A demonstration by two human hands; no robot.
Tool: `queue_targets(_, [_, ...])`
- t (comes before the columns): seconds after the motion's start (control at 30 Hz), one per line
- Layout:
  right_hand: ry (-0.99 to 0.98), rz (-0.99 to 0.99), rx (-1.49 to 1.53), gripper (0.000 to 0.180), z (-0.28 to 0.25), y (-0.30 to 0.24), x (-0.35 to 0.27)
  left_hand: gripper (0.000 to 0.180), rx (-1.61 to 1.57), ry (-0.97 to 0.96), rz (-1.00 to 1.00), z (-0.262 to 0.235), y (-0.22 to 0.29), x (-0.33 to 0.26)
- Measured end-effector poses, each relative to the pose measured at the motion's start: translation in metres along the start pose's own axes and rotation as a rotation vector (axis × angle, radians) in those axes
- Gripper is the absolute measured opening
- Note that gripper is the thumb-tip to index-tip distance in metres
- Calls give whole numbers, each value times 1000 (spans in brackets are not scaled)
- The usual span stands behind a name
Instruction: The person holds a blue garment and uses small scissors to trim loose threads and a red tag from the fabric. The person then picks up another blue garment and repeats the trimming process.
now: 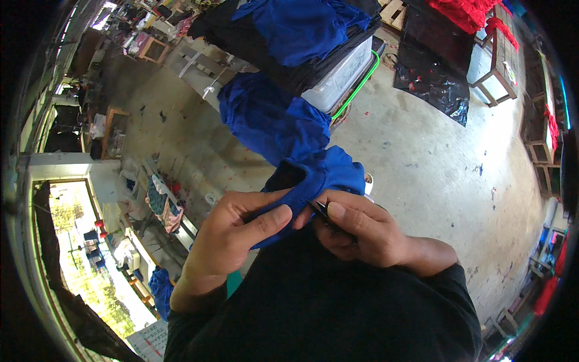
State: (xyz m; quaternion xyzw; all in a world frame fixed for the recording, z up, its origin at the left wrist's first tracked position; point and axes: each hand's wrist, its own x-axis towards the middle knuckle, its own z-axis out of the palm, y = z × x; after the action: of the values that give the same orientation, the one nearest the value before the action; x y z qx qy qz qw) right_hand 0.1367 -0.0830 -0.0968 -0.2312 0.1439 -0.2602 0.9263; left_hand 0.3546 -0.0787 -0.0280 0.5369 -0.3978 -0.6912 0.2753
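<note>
A blue knit garment [335,169] hangs in front of my body, its ribbed, rounded opening drawn up between my hands. My left hand [232,235] is closed on the band, thumb on top and fingers beneath. In my right hand [368,232] is a small pair of dark thread snips [319,208], its pointed blades showing past the thumb and lying at the band's edge. The curled right fingers hide most of the snips. Whether the blades touch a thread is too small to tell.
Ahead, more blue cloth [289,30] lies piled on black sheeting over a grey plastic bin [344,75] with a green rim. Another blue bundle [265,114] hangs nearer me. Red cloth [464,12] and a wooden bench [497,72] stand far right; a bright window [84,253] is left.
</note>
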Motion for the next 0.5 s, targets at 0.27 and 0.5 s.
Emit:
queue_targets(0.27, [10,10,-23,40,2,-1,-2,27,12,-38,8,-1,2,-3])
queue_targets(0.5, [-10,-9,-63,39,0,-1,-1,28,-2,-38,18,0,1,-4])
